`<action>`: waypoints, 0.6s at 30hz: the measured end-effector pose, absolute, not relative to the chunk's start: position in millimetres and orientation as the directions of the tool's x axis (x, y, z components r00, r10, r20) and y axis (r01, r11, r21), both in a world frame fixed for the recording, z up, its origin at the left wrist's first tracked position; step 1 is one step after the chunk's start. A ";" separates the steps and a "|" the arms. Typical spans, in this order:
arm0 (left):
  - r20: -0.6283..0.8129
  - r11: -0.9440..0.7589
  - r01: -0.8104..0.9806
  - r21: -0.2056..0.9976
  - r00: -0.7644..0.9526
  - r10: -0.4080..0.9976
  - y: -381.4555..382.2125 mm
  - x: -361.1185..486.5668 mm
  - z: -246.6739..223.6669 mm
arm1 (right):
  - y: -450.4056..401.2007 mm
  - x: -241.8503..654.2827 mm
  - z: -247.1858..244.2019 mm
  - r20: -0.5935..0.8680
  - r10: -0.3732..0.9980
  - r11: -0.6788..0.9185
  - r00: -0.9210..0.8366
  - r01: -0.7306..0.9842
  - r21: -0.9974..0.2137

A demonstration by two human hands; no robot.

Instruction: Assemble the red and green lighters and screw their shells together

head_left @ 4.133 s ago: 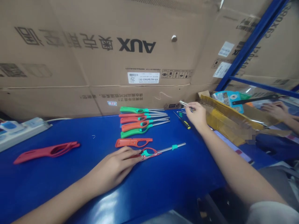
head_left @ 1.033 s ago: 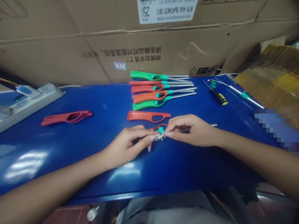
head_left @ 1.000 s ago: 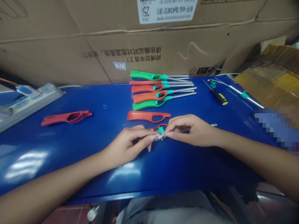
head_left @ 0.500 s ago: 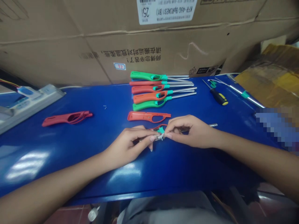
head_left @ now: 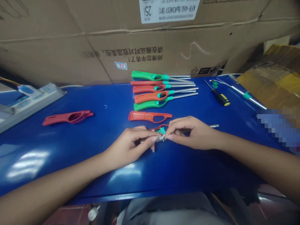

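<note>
Low over the table, my left hand [head_left: 132, 142] pinches a small, shiny lighter part with a white end [head_left: 162, 137] between thumb and fingers. The thumb and index finger of my right hand [head_left: 194, 132] are closed at that white end; what exactly they grip is too small to tell. Just behind my fingertips is a green trigger piece [head_left: 162, 130] with a red rim of shell beside it. A metal tube [head_left: 214, 126] sticks out beyond my right hand, which covers most of it. A red lighter shell half [head_left: 140, 116] lies right behind my hands.
Several assembled gas lighters [head_left: 150, 97] in green, red and orange lie in a row at the back. To the right are a black-and-yellow screwdriver [head_left: 220, 97] and a loose lighter tube [head_left: 254, 100]. A red shell [head_left: 56, 119] and a power strip [head_left: 35, 104] are left. Cardboard [head_left: 70, 59] stands behind.
Both hands stay almost in place, still pinching at the small part. The whole view has shifted very slightly.
</note>
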State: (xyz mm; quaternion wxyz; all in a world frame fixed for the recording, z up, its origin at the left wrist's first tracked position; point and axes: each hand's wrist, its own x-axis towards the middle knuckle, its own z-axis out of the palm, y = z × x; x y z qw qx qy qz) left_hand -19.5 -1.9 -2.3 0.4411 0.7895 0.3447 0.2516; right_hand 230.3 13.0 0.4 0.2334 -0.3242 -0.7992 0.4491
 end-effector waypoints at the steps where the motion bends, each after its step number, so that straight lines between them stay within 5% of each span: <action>1: 0.083 -0.362 0.324 0.874 0.635 0.768 -1.8 -19.1 -2.5 | 12.9 230.0 0.4 0.086 0.727 0.391 -0.681 0.307 -0.868; 18: 0.115 -0.434 0.336 0.836 0.666 0.737 -2.1 -20.0 -3.2 | 13.6 228.6 -0.6 0.128 0.717 0.431 -0.685 0.291 -0.854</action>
